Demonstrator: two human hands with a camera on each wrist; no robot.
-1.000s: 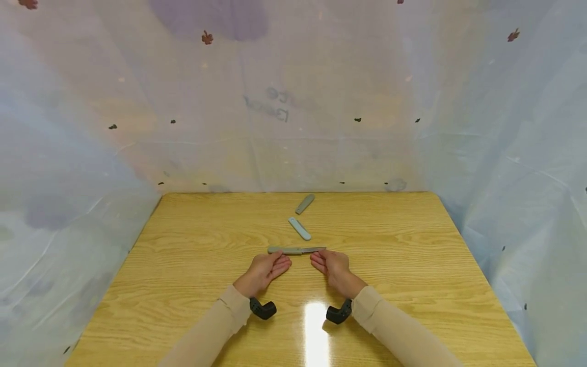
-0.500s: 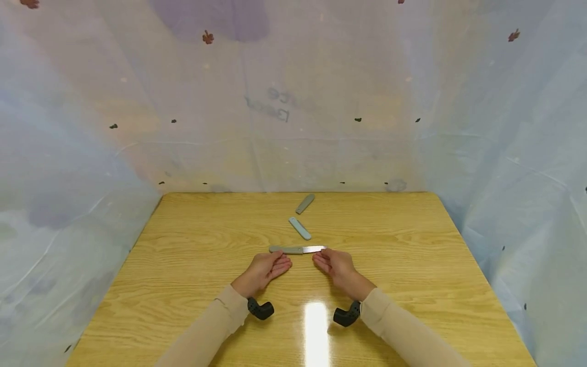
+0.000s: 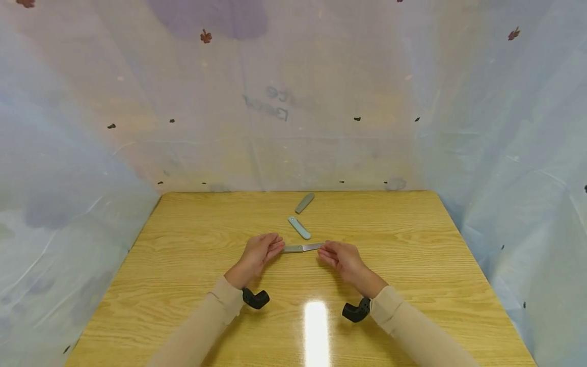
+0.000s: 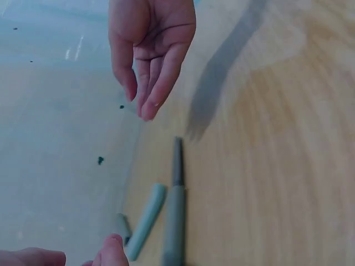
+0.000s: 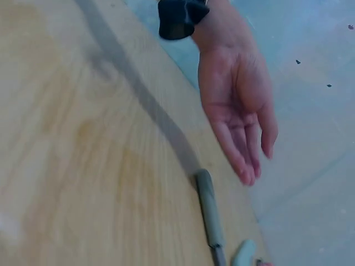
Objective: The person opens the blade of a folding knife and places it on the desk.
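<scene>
A pocket knife [image 3: 293,249] with a grey-green handle lies on the table, its blade unfolded and pointing right. My left hand [image 3: 257,255] hovers at the handle end with loosely bent fingers and covers that end in the head view. The right wrist view shows a gap between this hand [image 5: 236,105] and the handle. At the blade tip is my right hand [image 3: 346,260], fingers relaxed. It hangs apart from the blade in the left wrist view, with nothing in it. Behind lie a folded light blue-green pocket knife [image 3: 299,228] and a folded grey-green one [image 3: 304,203].
The wood-grain table [image 3: 192,224] meets a pale plastic sheet [image 3: 293,153] at its back edge, and more sheeting hangs on both sides. Black wrist mounts [image 3: 256,298] stick out below the wrists. Light glares off the tabletop near the front.
The blade now shows its broad side instead of a thin line. Both hands have let go of the knife; the left rose and drew left, the right shifted right.
</scene>
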